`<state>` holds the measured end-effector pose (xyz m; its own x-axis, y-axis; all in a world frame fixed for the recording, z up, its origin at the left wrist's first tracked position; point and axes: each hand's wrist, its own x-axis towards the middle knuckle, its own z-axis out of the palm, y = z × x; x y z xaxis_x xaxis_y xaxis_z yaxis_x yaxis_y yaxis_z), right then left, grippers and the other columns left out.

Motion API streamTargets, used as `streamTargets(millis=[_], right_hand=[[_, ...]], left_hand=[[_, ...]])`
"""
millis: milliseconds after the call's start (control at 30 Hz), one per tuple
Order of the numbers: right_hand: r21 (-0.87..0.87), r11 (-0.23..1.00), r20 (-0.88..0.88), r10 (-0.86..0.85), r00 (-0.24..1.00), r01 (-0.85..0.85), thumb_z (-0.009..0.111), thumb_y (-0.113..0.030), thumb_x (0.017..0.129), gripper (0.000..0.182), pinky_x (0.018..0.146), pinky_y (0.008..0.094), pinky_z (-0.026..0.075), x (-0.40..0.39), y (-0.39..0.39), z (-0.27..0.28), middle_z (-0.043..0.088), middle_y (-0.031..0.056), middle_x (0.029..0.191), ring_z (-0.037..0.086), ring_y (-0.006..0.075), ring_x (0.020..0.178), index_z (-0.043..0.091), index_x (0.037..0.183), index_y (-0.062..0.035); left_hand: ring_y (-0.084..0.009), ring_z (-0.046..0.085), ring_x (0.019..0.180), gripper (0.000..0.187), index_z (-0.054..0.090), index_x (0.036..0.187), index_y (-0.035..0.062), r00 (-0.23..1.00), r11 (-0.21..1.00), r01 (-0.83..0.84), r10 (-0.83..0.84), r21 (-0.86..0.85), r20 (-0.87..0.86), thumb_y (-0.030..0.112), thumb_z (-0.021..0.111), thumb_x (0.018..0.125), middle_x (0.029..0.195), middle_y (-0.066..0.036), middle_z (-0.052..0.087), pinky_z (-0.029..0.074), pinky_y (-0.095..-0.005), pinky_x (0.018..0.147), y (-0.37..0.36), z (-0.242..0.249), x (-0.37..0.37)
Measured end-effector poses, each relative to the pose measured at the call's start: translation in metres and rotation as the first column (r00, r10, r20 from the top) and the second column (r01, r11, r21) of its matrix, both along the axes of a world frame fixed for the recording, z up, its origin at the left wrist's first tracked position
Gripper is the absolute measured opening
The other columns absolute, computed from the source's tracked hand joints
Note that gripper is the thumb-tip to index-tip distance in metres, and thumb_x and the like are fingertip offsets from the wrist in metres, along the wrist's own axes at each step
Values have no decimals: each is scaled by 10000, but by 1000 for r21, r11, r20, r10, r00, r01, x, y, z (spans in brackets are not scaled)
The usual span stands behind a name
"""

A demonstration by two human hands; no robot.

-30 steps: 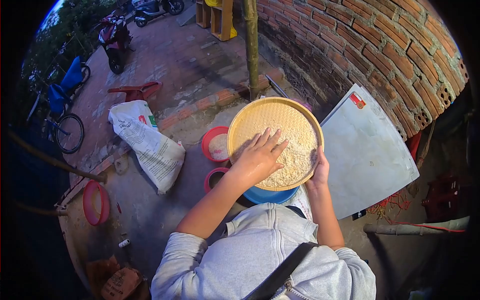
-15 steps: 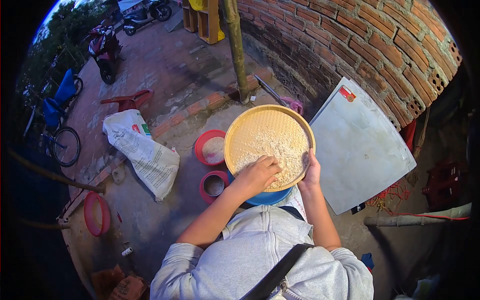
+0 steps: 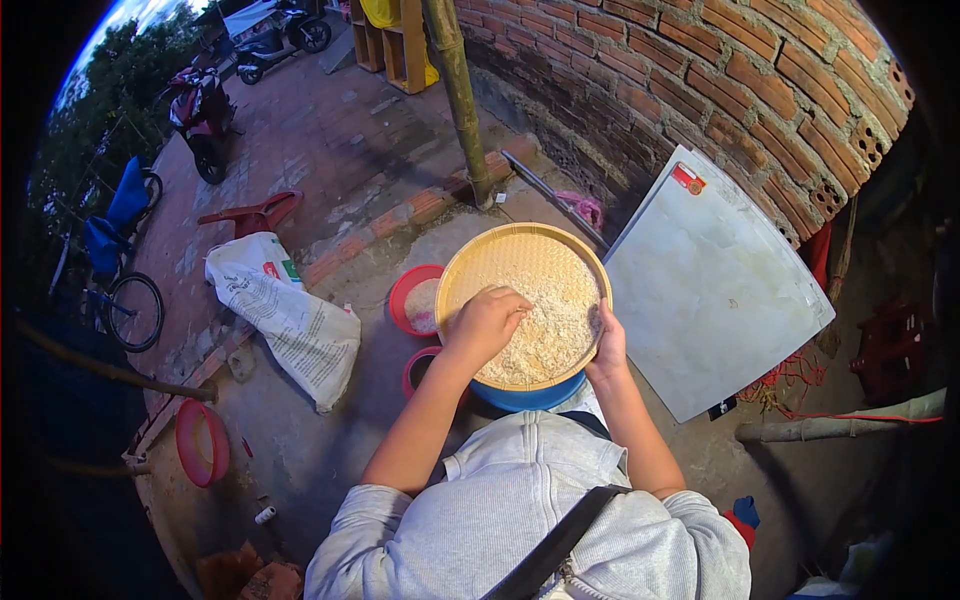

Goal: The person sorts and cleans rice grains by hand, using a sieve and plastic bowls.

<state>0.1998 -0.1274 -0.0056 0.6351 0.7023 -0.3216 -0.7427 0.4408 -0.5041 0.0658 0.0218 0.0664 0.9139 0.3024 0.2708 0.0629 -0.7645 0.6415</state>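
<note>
A round woven tray (image 3: 500,243) holds pale, flaky grains (image 3: 552,318), spread mostly over its middle and near side. My right hand (image 3: 608,343) grips the tray's right rim, thumb up at the edge. Over the left part of the grains is my left hand (image 3: 487,322), its fingers curled down and touching them; what they hold, if anything, is hidden. Under the tray's near side shows a blue basin (image 3: 530,397). Left of the tray stand a red bowl with pale grains (image 3: 421,305) and a smaller red container (image 3: 413,371), partly covered by my left forearm.
A white printed sack (image 3: 300,335) lies at the left, near a red basin (image 3: 201,443). A large pale board (image 3: 715,290) is at the right by the brick wall (image 3: 690,75). A bamboo pole (image 3: 461,100) stands ahead; motorbikes and a bicycle are farther off.
My left hand has moved up and left over the grains. The tray has shifted slightly left and down, and more grain shows on its near side.
</note>
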Motion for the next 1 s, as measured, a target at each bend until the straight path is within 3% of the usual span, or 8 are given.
streamTargets(millis=[67, 200, 400, 600, 733, 833, 933, 1000], right_hand=[[-11, 1000, 8, 7, 1000, -7, 441, -342, 929, 441, 922, 403, 445, -2, 2, -2, 565, 152, 1171, 565, 278, 1049, 475, 1216, -9], [17, 1000, 3, 25, 1000, -25, 431, -348, 936, 440, 925, 395, 440, -4, 5, 2, 563, 145, 1174, 556, 270, 1061, 477, 1214, -10], [10, 1000, 4, -24, 1000, 24, 413, -363, 945, 447, 944, 395, 421, 0, 2, -8, 555, 136, 1191, 543, 263, 1081, 480, 1215, -13], [-22, 999, -4, -46, 999, 46, 406, -369, 946, 450, 949, 397, 416, -2, 7, -7, 552, 131, 1198, 538, 266, 1088, 480, 1219, -18], [-54, 998, -12, -24, 1000, 23, 410, -371, 945, 455, 948, 396, 418, -1, 12, -19, 559, 127, 1190, 539, 268, 1086, 479, 1222, -17], [-74, 997, -10, -12, 1000, 11, 430, -359, 937, 437, 923, 404, 437, 0, 13, -24, 579, 131, 1153, 559, 276, 1048, 497, 1197, -15], [-111, 994, 9, 5, 1000, -4, 445, -373, 931, 447, 918, 404, 440, 1, 13, -31, 581, 131, 1146, 558, 277, 1047, 499, 1193, -14], [-140, 990, 22, -16, 1000, 19, 448, -371, 931, 449, 922, 404, 438, 4, 12, -42, 578, 132, 1149, 556, 279, 1050, 492, 1200, -14]], left_hand=[[-275, 551, 1008, 251, 637, 1004, 53, 995, 978, -96, 87, 187, 56, 133, 643, 767, 1037, -99, 611, 451, -353, 850, -3, 0, 5], [-288, 495, 1081, 325, 617, 1067, 70, 995, 977, -97, 102, 192, -17, 195, 651, 769, 1120, -97, 570, 416, -369, 911, -18, -8, 13], [-289, 551, 952, 196, 624, 931, 49, 955, 963, 269, -266, 5, -133, 103, 643, 744, 986, -99, 573, 453, -374, 836, -46, -14, 9], [-295, 599, 810, 104, 627, 823, 11, 968, 971, 239, -236, 28, -87, 46, 624, 724, 800, -122, 607, 478, -365, 743, -21, -33, -1], [-273, 621, 804, 106, 652, 830, 8, 990, 990, 137, -138, -42, -16, 38, 622, 733, 826, -126, 638, 491, -336, 723, 5, -20, -19], [-213, 644, 782, 110, 669, 853, 10, 987, 972, -146, 155, -182, 38, 45, 642, 752, 852, -105, 656, 513, -302, 696, 24, -14, -41], [-157, 646, 757, 106, 673, 864, -4, 917, 858, -341, 394, -384, 66, 19, 661, 762, 862, -84, 666, 524, -260, 671, 51, -38, -72], [-146, 650, 740, 89, 669, 848, -7, 860, 808, -482, 510, -338, -9, 14, 663, 761, 849, -78, 665, 520, -262, 668, 70, -67, -96]])
